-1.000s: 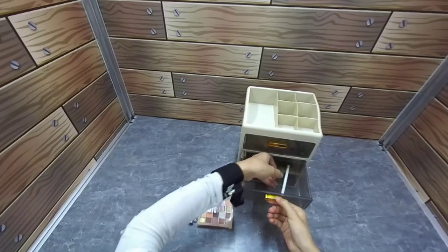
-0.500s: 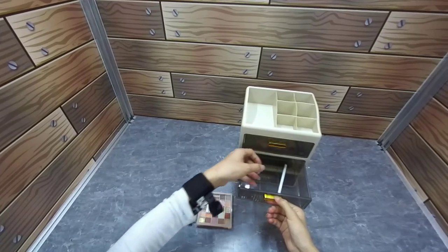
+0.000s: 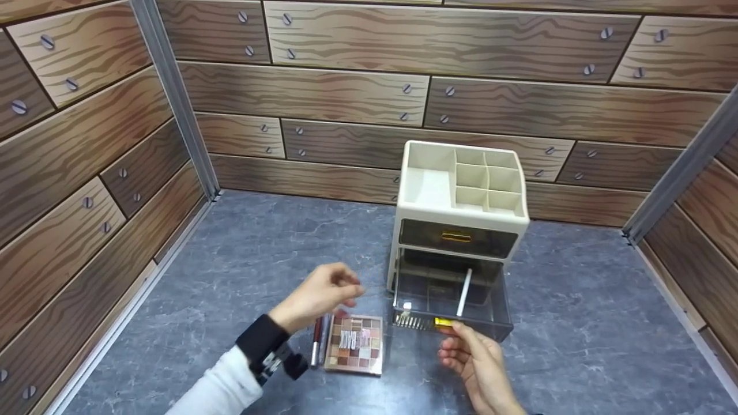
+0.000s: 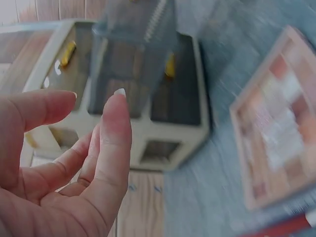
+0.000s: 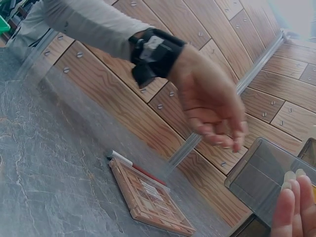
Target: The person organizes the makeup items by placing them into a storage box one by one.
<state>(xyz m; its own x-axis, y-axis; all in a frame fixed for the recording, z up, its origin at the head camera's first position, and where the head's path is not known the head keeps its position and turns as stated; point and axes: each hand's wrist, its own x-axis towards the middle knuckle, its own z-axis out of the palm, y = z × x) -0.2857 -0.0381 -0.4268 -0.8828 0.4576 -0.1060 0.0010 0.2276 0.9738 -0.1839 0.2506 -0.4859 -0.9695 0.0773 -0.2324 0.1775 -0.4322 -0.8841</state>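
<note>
My left hand (image 3: 323,291) is in the air above the table, left of the cream drawer organizer (image 3: 461,214). Its fingers bend loosely and the left wrist view shows nothing between them. With thumb and fingers, my right hand (image 3: 481,366) pinches the gold drawer handle (image 3: 444,322) of the pulled-out, see-through dark drawer (image 3: 500,305). A thin white strip (image 3: 464,293) lies along the drawer's length; I cannot tell its kind. Near my left hand an eyeshadow palette (image 3: 354,346) lies flat, with a dark red tube with a silver end (image 3: 316,341) and a grey slim stick (image 3: 324,340) beside it.
Above the pulled-out drawer is a closed dark drawer (image 3: 458,238) with its own gold handle. Several open compartments (image 3: 473,178) form the organizer's top. Wood-patterned panels (image 3: 346,92) wall in the grey marbled table (image 3: 259,242) at the back and sides.
My left hand has come out of the drawer and moved left and down, uncovering the palette and the sticks beside it. The right hand stays at the handle.
</note>
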